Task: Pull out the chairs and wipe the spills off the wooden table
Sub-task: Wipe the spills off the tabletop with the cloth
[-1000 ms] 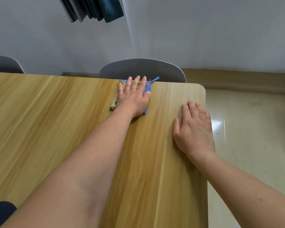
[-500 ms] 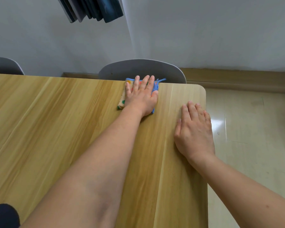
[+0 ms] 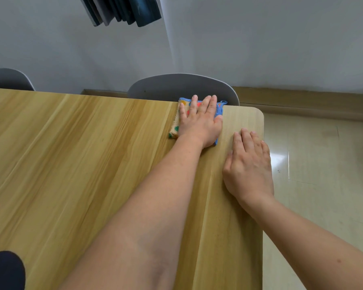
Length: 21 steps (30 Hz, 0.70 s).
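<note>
Pale wood grain fills most of the frame, the wooden table point(image 3: 71, 164) running from the lower left up to a rounded far corner at the upper right, with a grey wall behind it. On that surface, upper centre of the frame, the left hand point(image 3: 199, 122) lies flat with fingers straight and slightly spread, pressing down on a folded cloth point(image 3: 177, 122); nothing is curled round the fabric, it is only pinned under the palm. The cloth, cream with coloured dots and a blue edge, sits at the far edge of the table, its top border level with the rim. Just right of it, the right hand point(image 3: 248, 166) rests open and flat on the bare wood near the table's right edge, holding nothing.

The cloth looks soft, light and limp, so it would likely bunch or slip if pushed by the fingertips alone; broad palm pressure over its middle seems the surest hold. No spill is visible on the wood.

Beyond the far edge a grey chair point(image 3: 182, 86) stands close behind the cloth, and another chair back point(image 3: 8, 79) shows at upper left.
</note>
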Motion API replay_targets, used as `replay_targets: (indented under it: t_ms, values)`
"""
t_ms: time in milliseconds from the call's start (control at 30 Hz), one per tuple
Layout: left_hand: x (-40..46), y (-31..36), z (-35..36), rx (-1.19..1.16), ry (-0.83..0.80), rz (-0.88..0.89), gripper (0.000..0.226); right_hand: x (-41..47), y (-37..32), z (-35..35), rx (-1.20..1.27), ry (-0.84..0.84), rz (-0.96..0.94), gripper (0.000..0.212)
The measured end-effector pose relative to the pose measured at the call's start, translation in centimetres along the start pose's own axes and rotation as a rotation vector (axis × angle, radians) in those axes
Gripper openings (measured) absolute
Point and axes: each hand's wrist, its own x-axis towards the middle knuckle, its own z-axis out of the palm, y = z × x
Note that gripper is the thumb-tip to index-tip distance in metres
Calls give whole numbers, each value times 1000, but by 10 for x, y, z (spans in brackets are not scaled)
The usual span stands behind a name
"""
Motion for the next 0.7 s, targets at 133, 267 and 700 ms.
replay_targets:
  t_ms: [133, 267, 700]
  values:
    - [1, 6, -1, -21, -37, 10, 62, 0, 1, 1, 1, 0, 2, 56]
    - [6, -4, -14, -44, -131, 48, 61, 0, 0, 2, 0, 24, 6, 59]
    - [-7, -22, 1, 25, 2, 131, 66, 0, 1, 1, -22, -1, -14, 57]
